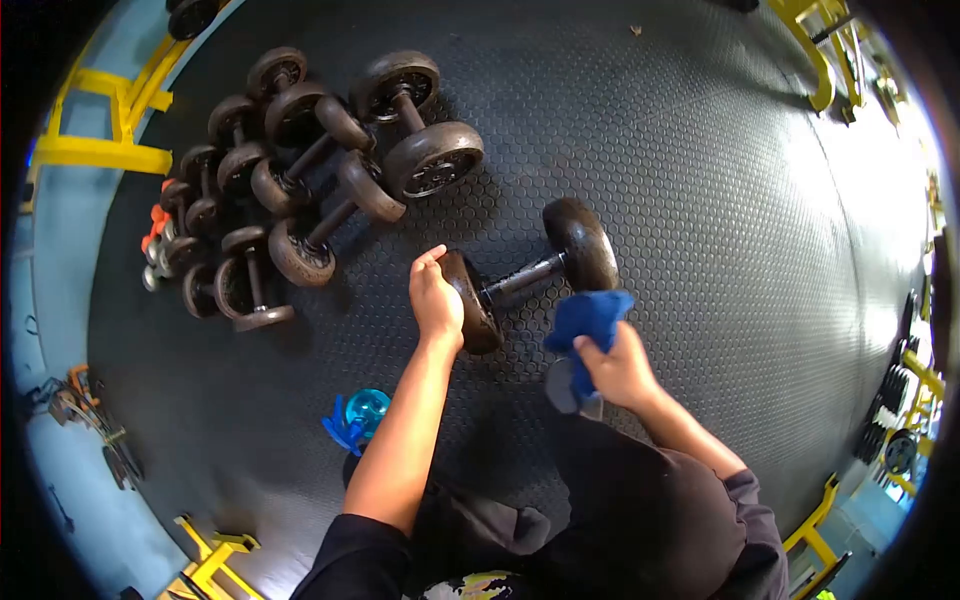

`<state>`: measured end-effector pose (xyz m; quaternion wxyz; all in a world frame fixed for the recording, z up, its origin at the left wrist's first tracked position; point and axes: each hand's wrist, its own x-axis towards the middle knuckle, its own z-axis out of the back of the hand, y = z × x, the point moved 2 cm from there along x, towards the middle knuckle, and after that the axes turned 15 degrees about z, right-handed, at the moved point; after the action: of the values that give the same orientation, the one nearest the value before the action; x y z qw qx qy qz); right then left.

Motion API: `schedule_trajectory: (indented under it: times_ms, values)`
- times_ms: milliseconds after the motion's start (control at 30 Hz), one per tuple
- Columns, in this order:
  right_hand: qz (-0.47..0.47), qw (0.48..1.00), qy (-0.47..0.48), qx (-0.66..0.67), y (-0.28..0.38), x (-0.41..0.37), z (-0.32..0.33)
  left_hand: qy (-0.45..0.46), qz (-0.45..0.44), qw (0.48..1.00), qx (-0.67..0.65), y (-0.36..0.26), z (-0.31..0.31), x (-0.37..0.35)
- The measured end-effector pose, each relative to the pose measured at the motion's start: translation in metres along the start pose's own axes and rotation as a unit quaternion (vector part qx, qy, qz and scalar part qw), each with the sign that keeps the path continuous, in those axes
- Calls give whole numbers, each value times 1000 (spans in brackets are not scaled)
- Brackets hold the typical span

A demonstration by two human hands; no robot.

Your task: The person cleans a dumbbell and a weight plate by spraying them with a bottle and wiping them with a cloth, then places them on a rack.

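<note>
A dark dumbbell with thick round ends lies on the floor in front of me, its handle and right end shiny. My left hand grips its left end, palm against the outer face and fingers curved over the rim. In my right hand is a bunched blue cloth, pinched between thumb and fingers. The cloth sits just below the dumbbell's right end and overlaps it in this view. A turquoise spray bottle with a blue trigger head is beside my left forearm.
Several dusty dumbbells are grouped on the textured black floor at the upper left. Yellow metal frames stand around the edges. Small orange weights lie by the left wall. My bent knee is at the lower right.
</note>
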<state>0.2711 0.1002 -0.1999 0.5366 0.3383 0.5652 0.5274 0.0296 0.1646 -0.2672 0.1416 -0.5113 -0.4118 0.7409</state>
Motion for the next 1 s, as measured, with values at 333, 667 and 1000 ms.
schedule_trajectory:
  times_ms: [333,667,1000]
  values:
    - [328,512,400,-686,63,97,9,-32,-124,991,45,14,4,-18]
    - [104,323,567,-751,8,161,-58,-70,-190,976,75,24,4,-45]
    - [230,349,436,-797,27,84,-23,-78,-162,980,80,12,3,-30]
